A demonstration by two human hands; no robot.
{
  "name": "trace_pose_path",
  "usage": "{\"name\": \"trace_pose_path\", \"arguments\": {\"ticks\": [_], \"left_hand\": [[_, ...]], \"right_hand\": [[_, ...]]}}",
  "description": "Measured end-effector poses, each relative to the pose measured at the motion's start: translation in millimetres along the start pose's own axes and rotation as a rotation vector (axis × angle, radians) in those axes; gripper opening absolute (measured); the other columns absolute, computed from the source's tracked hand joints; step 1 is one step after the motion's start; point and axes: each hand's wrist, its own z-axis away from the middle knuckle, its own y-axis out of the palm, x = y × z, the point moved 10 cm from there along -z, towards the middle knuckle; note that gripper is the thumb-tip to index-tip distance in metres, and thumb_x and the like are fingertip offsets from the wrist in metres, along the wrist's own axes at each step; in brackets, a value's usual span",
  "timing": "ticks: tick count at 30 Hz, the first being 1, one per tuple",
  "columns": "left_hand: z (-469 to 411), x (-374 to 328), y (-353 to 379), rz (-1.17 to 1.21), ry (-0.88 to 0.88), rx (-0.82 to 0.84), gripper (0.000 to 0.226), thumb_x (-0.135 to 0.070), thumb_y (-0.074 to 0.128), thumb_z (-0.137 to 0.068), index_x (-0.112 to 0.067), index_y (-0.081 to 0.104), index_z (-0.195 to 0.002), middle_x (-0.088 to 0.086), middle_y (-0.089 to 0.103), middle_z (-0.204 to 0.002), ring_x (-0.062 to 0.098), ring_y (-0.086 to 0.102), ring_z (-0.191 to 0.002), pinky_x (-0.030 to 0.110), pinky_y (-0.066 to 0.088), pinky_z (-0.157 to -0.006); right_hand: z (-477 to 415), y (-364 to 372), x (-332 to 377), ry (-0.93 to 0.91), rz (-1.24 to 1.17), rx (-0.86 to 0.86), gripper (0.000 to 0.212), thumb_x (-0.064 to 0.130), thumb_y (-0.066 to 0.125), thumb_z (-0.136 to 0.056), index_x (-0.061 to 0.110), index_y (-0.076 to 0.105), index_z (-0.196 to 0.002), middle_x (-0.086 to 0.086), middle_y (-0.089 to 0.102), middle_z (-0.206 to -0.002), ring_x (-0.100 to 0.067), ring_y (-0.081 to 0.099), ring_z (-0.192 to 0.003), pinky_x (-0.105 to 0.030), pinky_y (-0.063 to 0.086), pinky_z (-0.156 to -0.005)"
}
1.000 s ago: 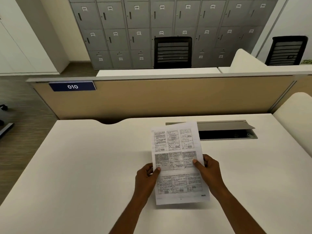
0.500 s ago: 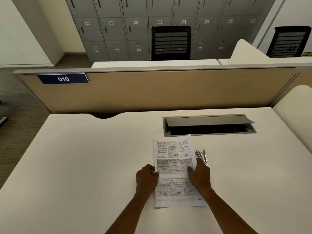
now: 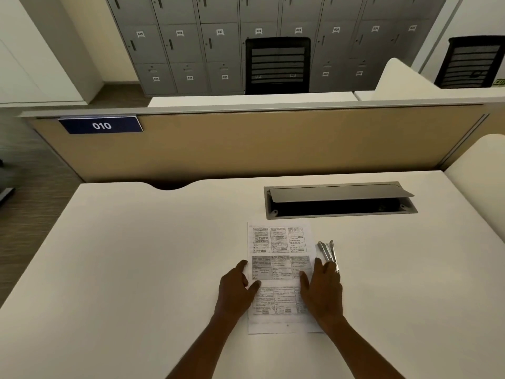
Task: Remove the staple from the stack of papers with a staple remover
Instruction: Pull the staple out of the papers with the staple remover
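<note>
Nothing gripped tbh, fingers straight: left hand [image 3: 237, 289] pressed papers [image 3: 278, 242] at left edge, right hand [image 3: 322, 292] at right edge. Papers lay flat on desk [image 3: 136, 269] w/ remover [image 3: 326, 251] just beside, by right fingertips.

A second ago both hands held the white printed stack of papers [image 3: 278, 242] up off the white counter [image 3: 136, 269]; it now lies flat. The left hand [image 3: 236, 292] has let go and rests at its left edge. The right hand [image 3: 322, 294] has slid rightward, its fingers [image 3: 331, 268] reaching the near end of the silver metal staple remover [image 3: 326, 251], which the raised sheets had hidden.
</note>
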Motion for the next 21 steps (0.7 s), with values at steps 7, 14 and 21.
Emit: {"name": "trace_pose_path", "arguments": {"ticks": [7,14,21], "left_hand": [[-3,-3,7,-0.112,0.031,0.051,0.069,-0.038,0.073,-0.091,-0.018,0.047,-0.151,-0.005,0.057,-0.092,0.008,0.054,-0.082,0.018,0.045,-0.078],[-4,-1,8,-0.121,0.021,0.029,0.067,-0.039,0.073,-0.090,-0.018,0.049,-0.149,-0.002,0.057,-0.091,0.014,0.058,-0.084,0.028,0.052,-0.080],[-4,-1,6,-0.103,0.032,0.025,0.072,-0.042,0.074,-0.089,-0.018,0.047,-0.151,-0.001,0.060,-0.093,0.015,0.060,-0.087,0.023,0.047,-0.078]], "right_hand": [[-5,-1,1,-0.040,0.024,0.013,0.045,0.043,0.051,-0.099,0.011,0.051,-0.131,-0.014,0.050,-0.124,-0.031,0.055,-0.110,-0.042,0.055,-0.089],[-10,-1,1,-0.044,0.027,0.017,0.045,0.046,0.051,-0.098,0.013,0.050,-0.130,-0.013,0.049,-0.124,-0.029,0.057,-0.107,-0.041,0.055,-0.089],[-11,-11,-2,-0.059,-0.103,-0.024,0.044,0.040,0.059,-0.097,0.008,0.054,-0.127,-0.014,0.051,-0.118,-0.031,0.061,-0.098,-0.040,0.057,-0.082]]}}
